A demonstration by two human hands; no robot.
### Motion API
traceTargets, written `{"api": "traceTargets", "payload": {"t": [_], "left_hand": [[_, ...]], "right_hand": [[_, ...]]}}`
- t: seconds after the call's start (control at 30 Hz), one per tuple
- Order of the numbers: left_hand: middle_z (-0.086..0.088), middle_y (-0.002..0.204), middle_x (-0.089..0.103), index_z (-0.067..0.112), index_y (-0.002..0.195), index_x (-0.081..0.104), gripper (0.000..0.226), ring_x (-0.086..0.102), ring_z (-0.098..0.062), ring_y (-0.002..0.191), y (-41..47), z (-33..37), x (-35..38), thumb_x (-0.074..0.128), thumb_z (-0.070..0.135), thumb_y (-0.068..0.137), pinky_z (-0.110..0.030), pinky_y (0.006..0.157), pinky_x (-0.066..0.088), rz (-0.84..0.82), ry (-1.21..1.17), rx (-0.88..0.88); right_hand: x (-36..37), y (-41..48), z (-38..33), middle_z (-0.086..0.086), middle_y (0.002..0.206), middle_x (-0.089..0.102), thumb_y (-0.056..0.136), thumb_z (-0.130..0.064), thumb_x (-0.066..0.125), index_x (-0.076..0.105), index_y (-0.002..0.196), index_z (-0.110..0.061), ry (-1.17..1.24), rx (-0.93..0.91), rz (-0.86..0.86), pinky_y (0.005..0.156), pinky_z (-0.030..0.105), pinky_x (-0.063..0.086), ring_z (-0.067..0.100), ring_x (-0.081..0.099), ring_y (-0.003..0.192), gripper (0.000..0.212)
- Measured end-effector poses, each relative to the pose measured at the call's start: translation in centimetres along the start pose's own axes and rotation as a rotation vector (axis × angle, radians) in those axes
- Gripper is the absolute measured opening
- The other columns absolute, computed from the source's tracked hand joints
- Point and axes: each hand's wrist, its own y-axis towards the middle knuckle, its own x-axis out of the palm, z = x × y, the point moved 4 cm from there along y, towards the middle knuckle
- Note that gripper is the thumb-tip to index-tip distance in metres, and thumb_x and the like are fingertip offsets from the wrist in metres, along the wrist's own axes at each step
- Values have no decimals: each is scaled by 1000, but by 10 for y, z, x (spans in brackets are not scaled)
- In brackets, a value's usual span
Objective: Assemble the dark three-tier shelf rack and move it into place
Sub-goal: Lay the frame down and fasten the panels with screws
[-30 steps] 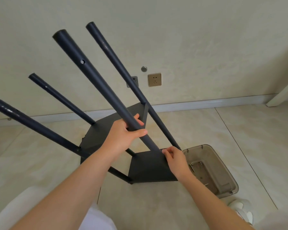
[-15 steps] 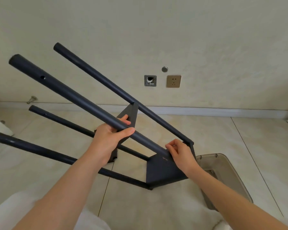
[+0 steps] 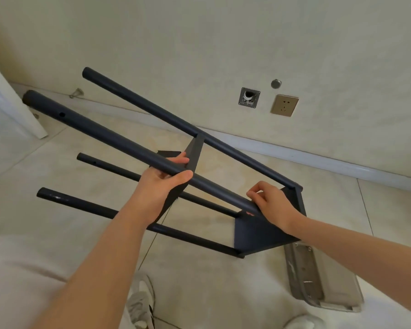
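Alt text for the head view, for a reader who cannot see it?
Two bare hands hold a dark metal shelf rack tilted over a pale tiled floor: the left hand grips its nearest round pole, the right hand its end shelf.

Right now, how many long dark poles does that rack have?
4. The far pole is nearest the wall; the thick pole is gripped by the left hand; the thin pole runs behind that hand; the near pole is lowest. None seems hidden.
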Motion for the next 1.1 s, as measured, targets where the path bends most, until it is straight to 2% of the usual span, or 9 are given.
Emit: {"api": "traceTargets", "payload": {"t": [0.07, 0.17, 0.3, 0.4, 0.5, 0.63, 0.8, 1.0, 1.1], "left_hand": [[17, 123, 69, 53, 112, 69, 50, 61, -15, 120, -3, -8, -1, 79, 45, 64, -37, 111, 40, -7, -2, -7], [12, 121, 71, 45, 124, 66, 58, 63, -16, 121, -9, -21, 2, 78, 39, 68, -42, 116, 38, -12, -47, -21], [10, 121, 71, 37, 128, 64, 59, 62, -15, 121, -16, -40, 8, 75, 29, 71, -42, 118, 38, 0, -136, -67], [1, 133, 65, 41, 125, 65, 58, 55, -22, 132, -18, -56, 12, 77, 29, 69, -47, 120, 32, 1, -184, -101], [2, 132, 66, 49, 118, 66, 54, 52, -22, 133, -18, -70, 15, 77, 33, 68, -52, 122, 28, -4, -171, -151], [9, 135, 65, 55, 114, 68, 50, 50, -18, 136, -17, -86, 16, 77, 35, 69, -50, 123, 26, -25, -213, -198], [8, 138, 62, 58, 109, 70, 49, 48, -16, 138, -17, -98, 18, 80, 39, 66, -48, 124, 24, -77, -262, -248], [19, 118, 71, 47, 114, 69, 51, 55, -13, 130, -21, -119, 19, 81, 35, 66, -36, 117, 35, -54, -289, -333], [16, 120, 72, 42, 121, 66, 58, 56, -13, 129, -22, -122, 20, 83, 36, 65, -35, 116, 36, -71, -286, -351]], "right_hand": [[0, 0, 2, 3, 80, 70, 102, -28, 51, 55, 101, -20, -8, -12, -1, 64, 13, 44, 11, 66, 73, 10], [-1, -4, 7, 0, 81, 69, 102, -29, 50, 55, 100, -21, -38, -22, -11, 64, 11, 43, 10, 66, 74, 10], [0, -6, 13, -6, 85, 65, 102, -29, 49, 53, 101, -23, -92, -49, -24, 64, 8, 43, 4, 64, 75, 7], [1, -6, 20, -7, 86, 64, 101, -29, 50, 53, 101, -24, -112, -29, -33, 65, 8, 44, 4, 64, 77, 6], [1, -7, 25, -8, 83, 65, 101, -29, 51, 52, 99, -25, -129, -13, -22, 64, 8, 44, 2, 65, 76, 5], [4, -10, 28, -7, 81, 66, 101, -28, 51, 50, 99, -26, -148, 7, -7, 63, 7, 44, 2, 65, 74, 4], [7, -13, 32, -8, 81, 67, 101, -28, 51, 50, 97, -26, -184, 15, -5, 60, 6, 44, 1, 65, 73, 4], [13, -18, 36, -14, 78, 65, 100, -31, 51, 49, 96, -27, -199, 20, -26, 60, 5, 43, -1, 63, 72, 5], [15, -20, 37, -10, 80, 66, 99, -30, 52, 50, 95, -27, -190, 21, -27, 63, 8, 43, 1, 64, 73, 5]]}}
